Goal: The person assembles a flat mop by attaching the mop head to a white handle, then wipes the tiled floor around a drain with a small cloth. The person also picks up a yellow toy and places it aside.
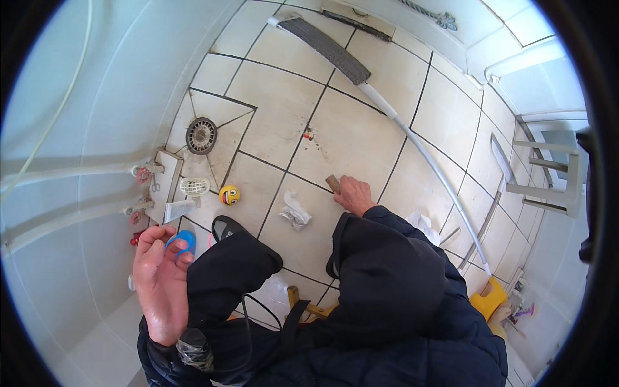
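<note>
My right hand (pixel 356 195) reaches down to the tiled floor, its fingers closed round a short brown stub (pixel 333 184). What this stub belongs to is hidden by the hand. A crumpled white tissue (pixel 296 211) lies just left of it on the floor. Farther ahead, small dark crumbs and a red scrap (pixel 308 135) dot a tile joint. My left hand (pixel 159 277) is raised at the lower left, palm up, its fingers loosely bent and apart. Right behind its fingers shows a blue rounded object (pixel 186 241); no grip on it can be seen.
A long-handled grey flat mop (pixel 329 50) lies diagonally across the floor. Near the left wall are a round drain (pixel 202 135), a yellow smiley ball (pixel 229 195), a white slotted piece (pixel 195 187) and red valve handles (pixel 141 174). A grey rack (pixel 548 177) stands right.
</note>
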A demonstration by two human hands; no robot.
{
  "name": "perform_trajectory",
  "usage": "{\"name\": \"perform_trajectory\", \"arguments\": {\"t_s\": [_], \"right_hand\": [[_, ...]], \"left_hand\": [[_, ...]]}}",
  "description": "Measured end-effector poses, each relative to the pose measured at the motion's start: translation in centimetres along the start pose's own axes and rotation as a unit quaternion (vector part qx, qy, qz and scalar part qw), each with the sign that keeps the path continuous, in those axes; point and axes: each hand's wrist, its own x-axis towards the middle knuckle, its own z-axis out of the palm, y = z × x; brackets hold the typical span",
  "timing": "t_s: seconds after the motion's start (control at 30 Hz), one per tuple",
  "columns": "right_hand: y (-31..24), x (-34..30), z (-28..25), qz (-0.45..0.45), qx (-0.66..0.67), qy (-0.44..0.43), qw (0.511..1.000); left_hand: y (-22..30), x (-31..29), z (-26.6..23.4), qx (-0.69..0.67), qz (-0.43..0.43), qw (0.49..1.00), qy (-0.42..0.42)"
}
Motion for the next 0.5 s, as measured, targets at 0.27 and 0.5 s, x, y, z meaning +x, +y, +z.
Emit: {"name": "perform_trajectory", "arguments": {"t_s": [0.27,0.5], "right_hand": [[0.9,-0.2,0.5,0.132,0.072,0.107,0.983],[9.7,1.3,-1.6,0.253,0.109,0.171,0.946]], "left_hand": [[0.6,-2.4,-1.9,-0.045,0.032,0.998,0.011],[1.7,-4.7,-6.9,-0.086,0.126,0.988,0.027]]}}
